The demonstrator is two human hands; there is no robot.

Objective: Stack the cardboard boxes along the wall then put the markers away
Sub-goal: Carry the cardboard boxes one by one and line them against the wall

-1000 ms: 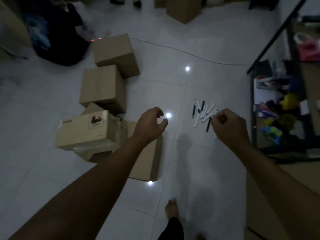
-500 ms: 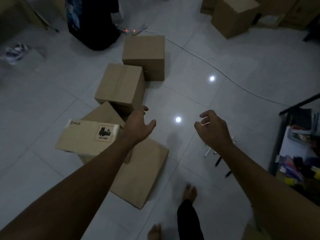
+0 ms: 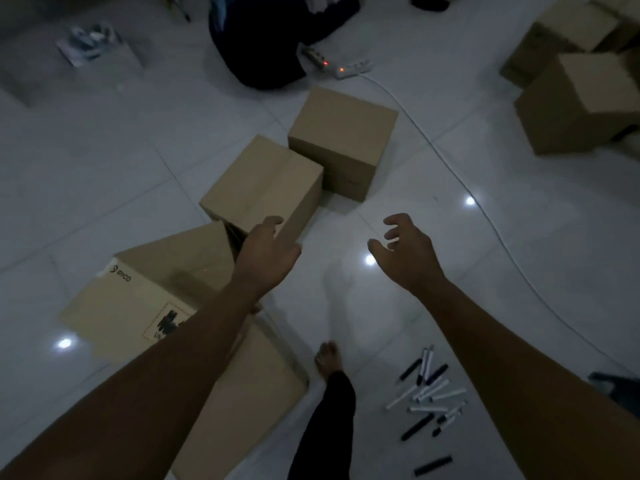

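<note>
Several brown cardboard boxes lie on the white tile floor. One plain box stands farthest, a second box touches its near corner. A tilted box with a PICO label leans over a flat box near my feet. My left hand hovers open at the near corner of the second box. My right hand is open over bare floor, holding nothing. A scatter of black and white markers lies on the floor at lower right, behind my right forearm.
More cardboard boxes stand at the upper right. A white power strip with red lights feeds a cable that crosses the floor on the right. A dark bag sits at the top. My bare foot steps between boxes and markers.
The view has swung left and closer to the boxes, so the markers now lie at lower right. Both hands have opened and reached forward towards the second box.
</note>
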